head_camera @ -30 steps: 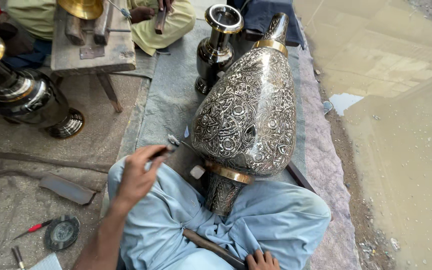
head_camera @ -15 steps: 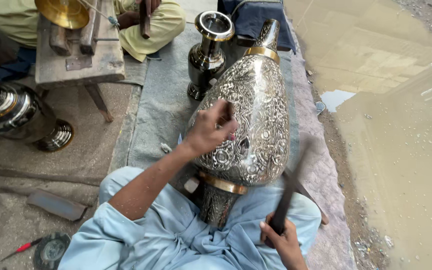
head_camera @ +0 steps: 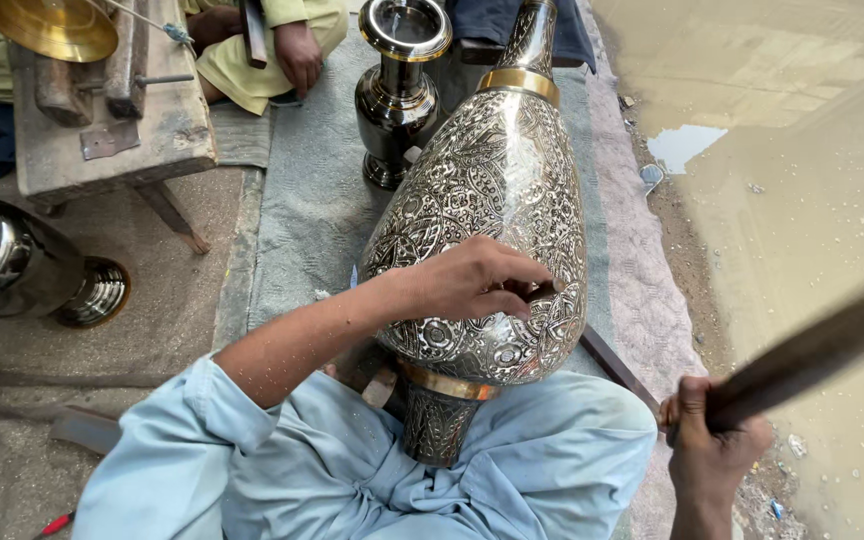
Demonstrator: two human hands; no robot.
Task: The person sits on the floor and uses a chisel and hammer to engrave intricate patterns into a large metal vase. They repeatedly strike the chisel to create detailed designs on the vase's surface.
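Open grey mat (head_camera: 302,200) left of engraved vase (head_camera: 492,190); small dark vase (head_camera: 399,90) and wooden bench (head_camera: 102,130) beyond.

We are seeing three vases: one large engraved vase (head_camera: 487,215), one small dark vase (head_camera: 399,85) and one shiny vase (head_camera: 2,265). We are counting one brass bowl (head_camera: 52,25) and one wooden bench (head_camera: 112,130).

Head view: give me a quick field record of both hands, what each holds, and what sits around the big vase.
Left hand: rests on the engraved vase, fingers pinching a small tool against its surface; grip closed.
Right hand: fist closed on a dark wooden handle, raised and blurred.
Vase position: lying tilted across the person's lap, neck pointing away.
Behind it: smaller dark vase upright on the grey mat.
Left side: wooden bench with a brass bowl.
Other person: a hand near the bench.
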